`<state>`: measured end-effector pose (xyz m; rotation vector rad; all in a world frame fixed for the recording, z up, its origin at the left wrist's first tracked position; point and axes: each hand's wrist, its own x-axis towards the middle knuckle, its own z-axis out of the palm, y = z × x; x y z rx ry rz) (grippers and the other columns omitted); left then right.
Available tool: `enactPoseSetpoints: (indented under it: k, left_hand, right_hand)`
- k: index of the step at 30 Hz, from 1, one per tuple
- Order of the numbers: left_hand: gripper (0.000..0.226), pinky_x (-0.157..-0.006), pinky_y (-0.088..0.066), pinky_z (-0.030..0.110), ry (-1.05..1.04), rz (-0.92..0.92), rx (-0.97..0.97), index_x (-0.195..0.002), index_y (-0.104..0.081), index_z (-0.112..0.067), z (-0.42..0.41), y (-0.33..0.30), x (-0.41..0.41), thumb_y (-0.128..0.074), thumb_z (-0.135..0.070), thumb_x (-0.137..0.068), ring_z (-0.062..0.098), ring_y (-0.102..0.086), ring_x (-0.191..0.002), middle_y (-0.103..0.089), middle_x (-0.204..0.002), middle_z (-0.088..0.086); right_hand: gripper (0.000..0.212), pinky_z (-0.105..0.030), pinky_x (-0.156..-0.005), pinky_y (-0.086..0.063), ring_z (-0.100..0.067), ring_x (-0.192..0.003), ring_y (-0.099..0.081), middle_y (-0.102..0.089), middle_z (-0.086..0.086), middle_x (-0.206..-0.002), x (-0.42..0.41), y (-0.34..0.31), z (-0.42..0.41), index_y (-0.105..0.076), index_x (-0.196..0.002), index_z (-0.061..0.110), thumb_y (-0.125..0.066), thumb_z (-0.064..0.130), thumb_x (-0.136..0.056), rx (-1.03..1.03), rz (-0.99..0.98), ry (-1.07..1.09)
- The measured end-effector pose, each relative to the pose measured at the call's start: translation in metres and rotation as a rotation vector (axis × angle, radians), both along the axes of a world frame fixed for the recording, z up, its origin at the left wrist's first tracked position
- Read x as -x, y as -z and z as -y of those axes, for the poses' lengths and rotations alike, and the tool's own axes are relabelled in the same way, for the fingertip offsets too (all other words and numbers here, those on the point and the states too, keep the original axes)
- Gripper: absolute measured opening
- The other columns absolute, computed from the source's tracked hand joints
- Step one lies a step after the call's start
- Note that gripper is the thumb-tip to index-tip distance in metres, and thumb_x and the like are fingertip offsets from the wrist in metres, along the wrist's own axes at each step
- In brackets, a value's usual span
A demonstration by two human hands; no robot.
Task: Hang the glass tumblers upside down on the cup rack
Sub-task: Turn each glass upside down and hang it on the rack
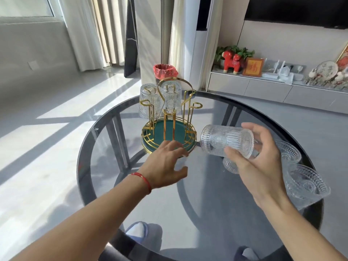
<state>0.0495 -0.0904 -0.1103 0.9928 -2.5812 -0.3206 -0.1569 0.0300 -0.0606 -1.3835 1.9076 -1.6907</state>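
A gold wire cup rack (170, 117) with a round green base stands at the far middle of the round glass table (207, 213). Two ribbed glass tumblers (148, 101) (171, 93) hang upside down on its far pegs; the near pegs are bare. My right hand (258, 162) grips a third ribbed tumbler (226, 141) lying sideways in the air, just right of the rack's base, mouth toward the rack. My left hand (165, 164) hovers with fingers spread at the rack's front rim, fingertips touching or nearly touching it.
More glass tumblers stand on the table's right side: one (230, 165) below my right hand, one (288, 152) behind it, one (307, 183) near the right edge. A red-lined bin (165, 71) is on the floor beyond the rack. Feet in slippers show beneath the glass.
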Motion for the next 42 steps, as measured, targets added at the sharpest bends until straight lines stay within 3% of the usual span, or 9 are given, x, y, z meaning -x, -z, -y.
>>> enactPoseSetpoints:
  k: [2,7,14,18,24,28,32,36,42]
  left_hand:
    - [0.046,-0.098,-0.047,0.045,-0.030,0.122,0.163,-0.132,-0.063,-0.018,0.002,0.017,0.002,-0.068,-0.038,-0.091,0.028,-0.051,-0.123,-0.057,-0.139,0.007]
    - [0.048,-0.088,-0.046,0.049,-0.137,0.102,0.317,-0.127,-0.061,-0.016,0.002,0.038,0.009,-0.063,-0.042,-0.085,0.034,-0.053,-0.118,-0.057,-0.131,0.010]
    - [0.067,-0.088,-0.048,0.049,-0.188,0.062,0.314,-0.140,-0.055,-0.010,0.000,0.044,0.010,-0.063,-0.043,-0.081,0.030,-0.051,-0.118,-0.056,-0.131,0.007]
    - [0.064,-0.089,-0.048,0.048,-0.174,0.073,0.317,-0.137,-0.057,-0.009,0.001,0.046,0.007,-0.062,-0.043,-0.083,0.029,-0.050,-0.119,-0.055,-0.131,0.007]
    - [0.060,-0.087,-0.048,0.048,-0.168,0.063,0.313,-0.135,-0.056,-0.010,0.002,0.047,0.008,-0.060,-0.040,-0.083,0.031,-0.049,-0.118,-0.053,-0.129,0.007]
    - [0.059,-0.086,-0.049,0.048,-0.170,0.062,0.321,-0.134,-0.056,-0.010,0.002,0.049,0.008,-0.061,-0.040,-0.083,0.031,-0.049,-0.117,-0.053,-0.128,0.007]
    - [0.059,-0.086,-0.049,0.048,-0.178,0.068,0.323,-0.134,-0.057,-0.010,0.003,0.048,0.008,-0.062,-0.039,-0.083,0.031,-0.049,-0.117,-0.054,-0.128,0.008]
    - [0.058,-0.087,-0.051,0.049,-0.177,0.079,0.305,-0.135,-0.057,-0.011,0.002,0.046,0.008,-0.063,-0.039,-0.084,0.032,-0.051,-0.117,-0.056,-0.128,0.008]
    - [0.060,-0.087,-0.051,0.049,-0.180,0.100,0.274,-0.136,-0.057,-0.012,0.003,0.044,0.008,-0.064,-0.038,-0.082,0.033,-0.052,-0.117,-0.056,-0.130,0.008]
  right_hand:
    - [0.059,-0.050,-0.103,-0.052,-0.011,-0.120,-0.062,-0.062,0.011,-0.130,0.012,-0.010,0.006,-0.058,-0.131,0.040,-0.082,0.031,-0.078,0.054,-0.010,0.042]
    - [0.060,-0.039,-0.109,-0.049,0.007,-0.124,-0.053,-0.054,0.039,-0.122,0.033,-0.059,0.056,-0.059,-0.133,0.044,-0.078,0.048,-0.076,0.102,0.014,0.151]
    - [0.088,-0.044,-0.109,-0.050,-0.023,-0.127,-0.059,-0.059,-0.005,-0.140,0.038,-0.107,0.162,-0.050,-0.146,0.015,-0.089,0.033,-0.070,-0.095,0.070,0.013]
    - [0.074,-0.053,-0.112,-0.045,-0.039,-0.132,-0.057,-0.058,-0.030,-0.142,0.031,-0.114,0.190,-0.054,-0.134,-0.014,-0.089,0.011,-0.074,-0.197,0.001,-0.076]
    - [0.081,-0.031,-0.100,-0.045,-0.018,-0.124,-0.053,-0.058,-0.010,-0.140,0.027,-0.108,0.208,-0.053,-0.146,0.003,-0.090,0.006,-0.074,-0.284,-0.047,-0.213]
    - [0.086,-0.035,-0.111,-0.044,-0.020,-0.136,-0.050,-0.054,-0.013,-0.150,0.025,-0.099,0.214,-0.048,-0.150,0.003,-0.088,0.000,-0.075,-0.312,-0.087,-0.319]
    - [0.091,-0.028,-0.106,-0.041,-0.023,-0.140,-0.048,-0.056,-0.013,-0.148,0.029,-0.093,0.219,-0.047,-0.152,0.010,-0.087,-0.009,-0.072,-0.368,-0.151,-0.431]
    - [0.091,-0.042,-0.122,-0.031,-0.023,-0.144,-0.045,-0.059,-0.010,-0.146,0.030,-0.087,0.225,-0.053,-0.147,0.014,-0.087,-0.013,-0.067,-0.438,-0.184,-0.514]
    - [0.091,-0.040,-0.125,-0.029,-0.011,-0.141,-0.045,-0.057,-0.002,-0.145,0.028,-0.075,0.228,-0.051,-0.148,0.014,-0.088,-0.011,-0.068,-0.460,-0.187,-0.581]
